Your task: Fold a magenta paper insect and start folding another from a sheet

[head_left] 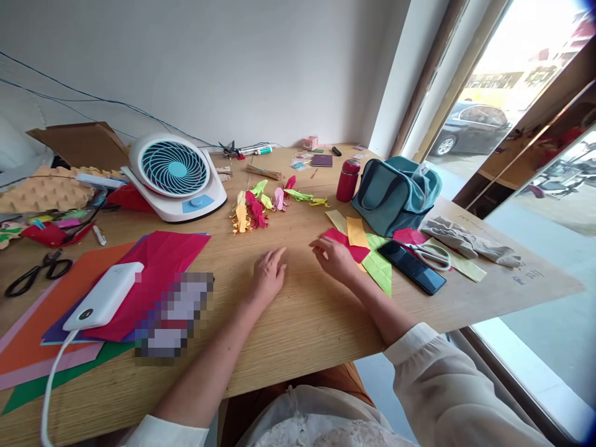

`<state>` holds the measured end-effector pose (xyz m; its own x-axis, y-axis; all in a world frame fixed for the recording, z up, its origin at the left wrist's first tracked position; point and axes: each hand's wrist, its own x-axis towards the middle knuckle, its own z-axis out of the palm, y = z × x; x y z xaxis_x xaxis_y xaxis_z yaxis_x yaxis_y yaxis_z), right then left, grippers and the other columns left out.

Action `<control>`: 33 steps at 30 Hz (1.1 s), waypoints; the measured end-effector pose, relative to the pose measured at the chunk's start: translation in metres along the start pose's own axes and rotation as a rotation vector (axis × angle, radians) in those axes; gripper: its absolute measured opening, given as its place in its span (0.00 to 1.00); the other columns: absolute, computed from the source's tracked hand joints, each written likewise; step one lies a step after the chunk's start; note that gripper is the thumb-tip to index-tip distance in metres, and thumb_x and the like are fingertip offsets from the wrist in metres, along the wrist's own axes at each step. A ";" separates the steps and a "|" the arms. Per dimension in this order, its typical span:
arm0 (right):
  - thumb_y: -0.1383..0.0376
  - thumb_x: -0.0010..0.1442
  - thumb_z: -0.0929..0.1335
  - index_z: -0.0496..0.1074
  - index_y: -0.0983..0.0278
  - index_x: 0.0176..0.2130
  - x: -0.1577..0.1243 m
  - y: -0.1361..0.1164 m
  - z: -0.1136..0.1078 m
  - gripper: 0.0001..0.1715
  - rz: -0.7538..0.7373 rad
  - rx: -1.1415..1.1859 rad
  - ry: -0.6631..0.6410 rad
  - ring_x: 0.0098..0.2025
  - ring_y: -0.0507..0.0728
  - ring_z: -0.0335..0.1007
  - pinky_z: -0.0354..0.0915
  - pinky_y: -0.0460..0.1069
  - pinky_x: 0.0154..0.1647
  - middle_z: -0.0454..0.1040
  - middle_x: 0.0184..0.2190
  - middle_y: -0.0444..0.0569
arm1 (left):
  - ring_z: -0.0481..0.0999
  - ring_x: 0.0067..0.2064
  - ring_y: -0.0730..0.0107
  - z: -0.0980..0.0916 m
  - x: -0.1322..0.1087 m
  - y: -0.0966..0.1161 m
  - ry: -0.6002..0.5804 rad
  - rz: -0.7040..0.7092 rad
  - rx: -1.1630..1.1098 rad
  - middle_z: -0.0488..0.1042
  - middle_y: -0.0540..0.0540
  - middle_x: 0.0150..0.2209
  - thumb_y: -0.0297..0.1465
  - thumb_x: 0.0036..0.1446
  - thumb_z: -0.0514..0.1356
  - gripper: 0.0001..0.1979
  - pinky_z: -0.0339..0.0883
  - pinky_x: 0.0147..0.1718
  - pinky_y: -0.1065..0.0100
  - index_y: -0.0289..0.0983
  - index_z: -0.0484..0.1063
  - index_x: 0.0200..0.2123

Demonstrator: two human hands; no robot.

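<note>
My left hand (pixel 269 273) lies flat on the wooden table (pixel 302 323), fingers stretched out, holding nothing. My right hand (pixel 333 256) rests a little to its right, fingers loosely apart, its fingertips at the edge of a red paper sheet (pixel 356 250). That red sheet lies among small yellow (pixel 357 232) and green paper pieces (pixel 379 268). Several folded paper figures (pixel 254 211) in yellow, red, pink and green lie further back on the table, beyond both hands.
A phone (pixel 412 267) and white-handled scissors (pixel 431 253) lie right of the papers, a teal bag (pixel 395 192) and red bottle (pixel 347 180) behind. A desk fan (pixel 174 174) stands at back left. Coloured sheets (pixel 158 273), a white power bank (pixel 105 295) and black scissors (pixel 37 270) lie left.
</note>
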<state>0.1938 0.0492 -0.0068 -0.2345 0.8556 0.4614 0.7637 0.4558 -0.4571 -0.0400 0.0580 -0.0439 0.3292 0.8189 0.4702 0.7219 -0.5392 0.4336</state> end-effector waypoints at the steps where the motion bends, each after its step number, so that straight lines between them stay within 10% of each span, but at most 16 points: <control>1: 0.71 0.66 0.65 0.77 0.64 0.45 0.002 0.010 -0.007 0.12 0.041 -0.001 0.044 0.39 0.55 0.75 0.68 0.47 0.40 0.80 0.42 0.52 | 0.75 0.57 0.53 0.001 -0.001 0.000 0.001 -0.005 -0.012 0.76 0.37 0.55 0.21 0.61 0.57 0.22 0.69 0.59 0.50 0.36 0.69 0.58; 15: 0.62 0.61 0.67 0.79 0.64 0.43 -0.036 0.073 -0.105 0.14 0.482 0.022 0.506 0.38 0.59 0.79 0.72 0.53 0.43 0.83 0.36 0.52 | 0.78 0.51 0.57 -0.003 0.000 -0.015 0.014 -0.084 -0.104 0.79 0.40 0.47 0.24 0.60 0.57 0.17 0.72 0.55 0.53 0.37 0.72 0.52; 24: 0.58 0.67 0.68 0.69 0.66 0.61 -0.132 0.018 -0.079 0.27 0.400 -0.573 -0.037 0.51 0.68 0.71 0.69 0.58 0.49 0.73 0.55 0.61 | 0.76 0.52 0.54 0.000 0.001 -0.018 -0.009 -0.067 -0.083 0.78 0.40 0.47 0.26 0.60 0.58 0.17 0.69 0.57 0.50 0.36 0.73 0.53; 33: 0.65 0.69 0.64 0.71 0.64 0.55 -0.130 0.022 -0.079 0.16 0.587 -0.646 -0.005 0.44 0.62 0.72 0.65 0.52 0.40 0.73 0.48 0.58 | 0.76 0.53 0.56 0.000 0.002 -0.021 -0.051 -0.059 -0.053 0.76 0.42 0.48 0.25 0.59 0.59 0.18 0.69 0.58 0.54 0.39 0.72 0.53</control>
<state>0.2889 -0.0715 -0.0165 0.3020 0.9104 0.2827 0.9533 -0.2857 -0.0981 -0.0549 0.0708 -0.0524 0.3182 0.8577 0.4037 0.7084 -0.4982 0.5000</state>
